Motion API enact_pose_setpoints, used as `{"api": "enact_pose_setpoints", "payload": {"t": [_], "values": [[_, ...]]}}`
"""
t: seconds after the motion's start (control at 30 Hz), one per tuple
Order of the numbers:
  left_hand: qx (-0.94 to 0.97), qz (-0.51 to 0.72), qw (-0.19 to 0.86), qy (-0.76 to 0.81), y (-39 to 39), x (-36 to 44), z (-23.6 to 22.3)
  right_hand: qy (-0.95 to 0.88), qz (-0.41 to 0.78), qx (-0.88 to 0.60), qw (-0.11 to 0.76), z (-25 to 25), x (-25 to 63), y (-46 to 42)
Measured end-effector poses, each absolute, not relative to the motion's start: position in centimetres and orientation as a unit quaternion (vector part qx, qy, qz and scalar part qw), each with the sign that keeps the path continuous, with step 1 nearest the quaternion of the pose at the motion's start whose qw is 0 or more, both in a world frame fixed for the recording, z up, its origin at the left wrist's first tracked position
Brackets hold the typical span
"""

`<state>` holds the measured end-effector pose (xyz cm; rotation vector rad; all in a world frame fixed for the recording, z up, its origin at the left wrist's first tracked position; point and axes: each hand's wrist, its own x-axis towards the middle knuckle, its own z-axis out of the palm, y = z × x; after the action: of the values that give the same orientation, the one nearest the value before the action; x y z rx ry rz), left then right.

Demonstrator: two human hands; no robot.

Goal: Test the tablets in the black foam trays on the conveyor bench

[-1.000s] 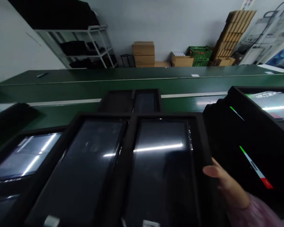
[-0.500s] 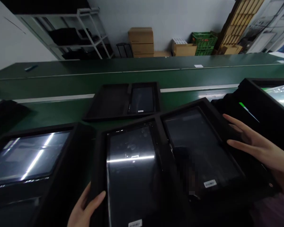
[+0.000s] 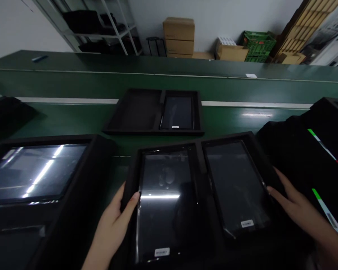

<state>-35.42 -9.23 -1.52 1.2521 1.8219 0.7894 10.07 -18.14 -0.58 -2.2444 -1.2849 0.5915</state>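
Between my hands is a black foam tray [image 3: 200, 159] with two compartments, a dark glossy screen panel [image 3: 165, 217] in the left one and another dark panel [image 3: 236, 180] in the right one. Each panel bears a small white barcode label near its lower edge. My left hand [image 3: 116, 213] grips the tray's left side, thumb on the rim and fingers underneath, mostly hidden. On the right side, my right hand [image 3: 290, 198] holds the opposite rim with its thumb on top. The tray is slightly tilted.
Further back on the green bench [image 3: 231, 125] lies another black tray [image 3: 135, 112] with one panel in its right compartment. A tray stack with glossy panels [image 3: 39, 172] stands at left. Black trays [image 3: 293, 150] with coloured strips stand at right. Cardboard boxes [image 3: 180, 35] are by the wall.
The held tray has levelled out and moved away from the stack at right. My right hand has closed onto its right rim, where before the fingers were spread. The view has shifted somewhat.
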Motion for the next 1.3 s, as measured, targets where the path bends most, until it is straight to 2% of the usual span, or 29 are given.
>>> {"api": "enact_pose_setpoints", "payload": {"t": [0.1, 0.17, 0.23, 0.37, 0.5, 0.73, 1.03, 1.17, 1.3], "values": [[0.525, 0.251, 0.397, 0.71, -7.2, -36.0, 0.3, -0.433, 0.24, -0.819, 0.291, 0.1, 8.4, -19.3], [0.572, 0.172, 0.362, 0.716, -5.8, -36.0, 2.3, -0.462, 0.216, -0.806, 0.302, 0.8, 7.9, -18.9], [0.629, 0.113, 0.298, 0.709, -4.6, -35.1, 4.2, -0.524, 0.169, -0.787, 0.278, 1.5, 7.8, -17.4], [0.737, 0.107, 0.213, 0.632, -2.3, -29.5, 6.3, -0.592, 0.069, -0.781, 0.185, 0.9, 7.5, -12.5], [0.852, 0.012, 0.114, 0.51, 0.7, -22.9, 5.6, -0.597, 0.013, -0.778, 0.193, -1.4, 6.0, -8.7], [0.858, 0.029, 0.125, 0.497, 3.2, -21.2, 2.9, -0.579, -0.023, -0.777, 0.247, -2.8, 5.3, -8.9], [0.848, 0.059, 0.145, 0.506, 3.1, -20.5, 2.3, -0.576, -0.022, -0.775, 0.26, -2.0, 5.3, -8.9], [0.841, 0.081, 0.189, 0.501, 3.7, -20.6, 2.1, -0.573, -0.008, -0.777, 0.259, -1.6, 5.0, -9.0], [0.826, 0.099, 0.291, 0.473, 4.8, -21.8, 3.4, -0.562, 0.025, -0.781, 0.271, -1.2, 4.9, -8.5]]}}
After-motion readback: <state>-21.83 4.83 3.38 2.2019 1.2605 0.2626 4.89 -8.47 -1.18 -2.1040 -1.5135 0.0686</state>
